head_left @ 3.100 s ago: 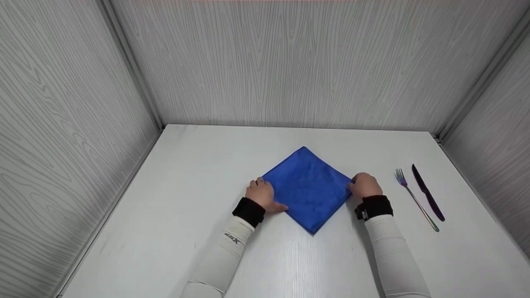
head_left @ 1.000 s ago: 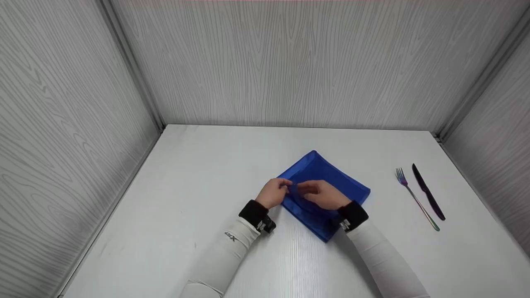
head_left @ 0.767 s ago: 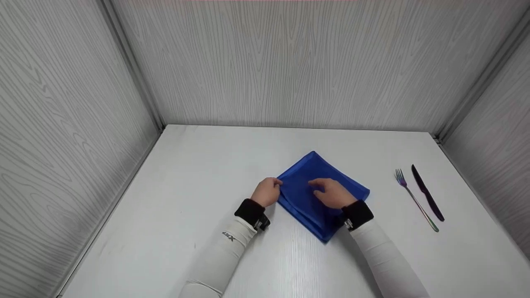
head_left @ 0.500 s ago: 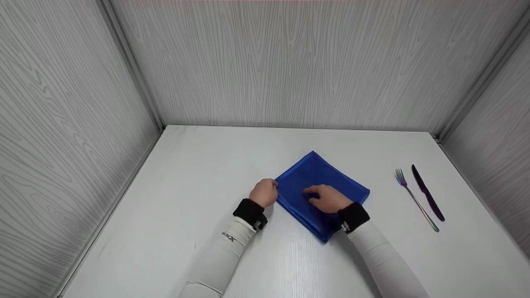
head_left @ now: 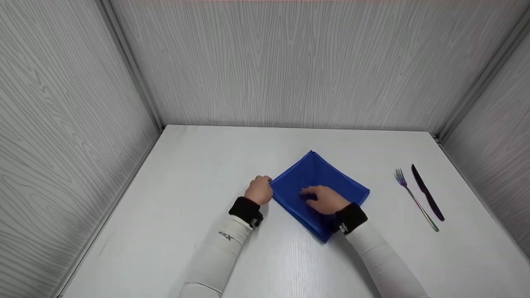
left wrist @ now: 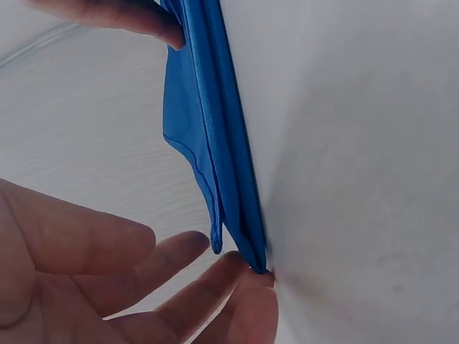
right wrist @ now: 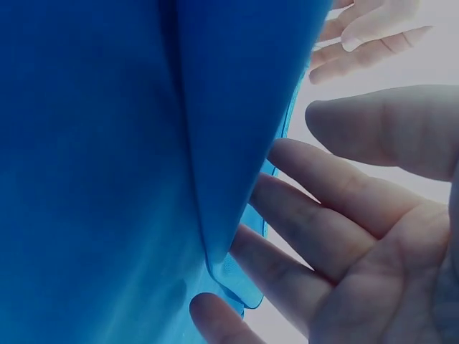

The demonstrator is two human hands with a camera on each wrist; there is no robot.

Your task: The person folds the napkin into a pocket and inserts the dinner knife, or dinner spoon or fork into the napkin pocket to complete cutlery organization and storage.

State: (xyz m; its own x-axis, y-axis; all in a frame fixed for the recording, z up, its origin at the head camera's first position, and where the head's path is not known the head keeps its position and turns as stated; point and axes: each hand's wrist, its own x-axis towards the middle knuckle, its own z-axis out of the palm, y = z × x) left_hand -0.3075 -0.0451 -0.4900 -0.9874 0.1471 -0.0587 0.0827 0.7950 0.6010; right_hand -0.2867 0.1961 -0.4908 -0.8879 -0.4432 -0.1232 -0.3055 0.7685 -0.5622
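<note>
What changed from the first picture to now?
The cloth went from a full diamond to a narrower folded shape, shifted slightly right. The right hand left the cloth's right corner and now presses its top; the left hand touches its left corner. Fork and knife stayed put.

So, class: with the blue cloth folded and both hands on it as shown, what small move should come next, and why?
Probably press the right hand flat along the blue cloth toward its left corner, where the left hand touches it. In the left wrist view the layers gape apart at that corner, so the fold looks unflattened.
</note>
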